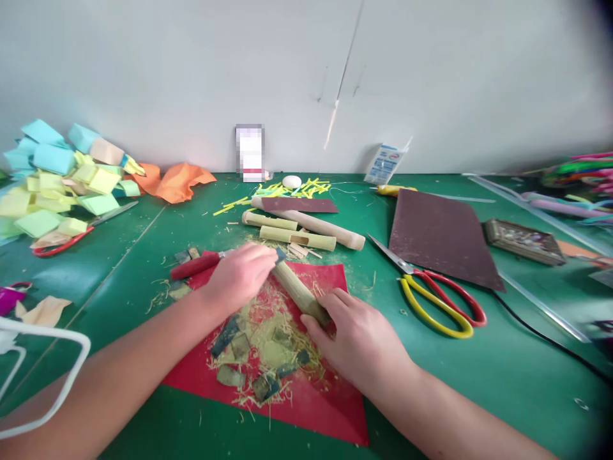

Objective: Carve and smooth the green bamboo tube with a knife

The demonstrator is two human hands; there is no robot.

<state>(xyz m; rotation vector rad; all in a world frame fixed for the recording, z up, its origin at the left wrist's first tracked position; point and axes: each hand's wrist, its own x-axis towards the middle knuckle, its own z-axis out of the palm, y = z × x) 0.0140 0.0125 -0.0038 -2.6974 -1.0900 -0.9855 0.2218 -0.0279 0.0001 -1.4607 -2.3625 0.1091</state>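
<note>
My right hand (347,322) is wrapped round the near end of a pale green bamboo piece (297,289), which slants away over a red sheet (335,409). At its far end my left hand (246,271) is closed, pressing a small dark sandpaper piece (280,256) against the bamboo. Shavings, dust and several worn sandpaper scraps (230,375) lie on the sheet below. A red-handled tool (195,265) rests just left of my left hand, its front end partly hidden. Behind are two cut bamboo pieces (304,238) and a longer pale stick (330,229).
Scissors (438,300) with red and yellow handles lie at the right, beside a large brown sheet (438,236) and a narrow tray (524,241). Folded paper pieces (57,185) are heaped at the left. A phone (249,153) leans on the wall; a white frame (71,377) stands near left.
</note>
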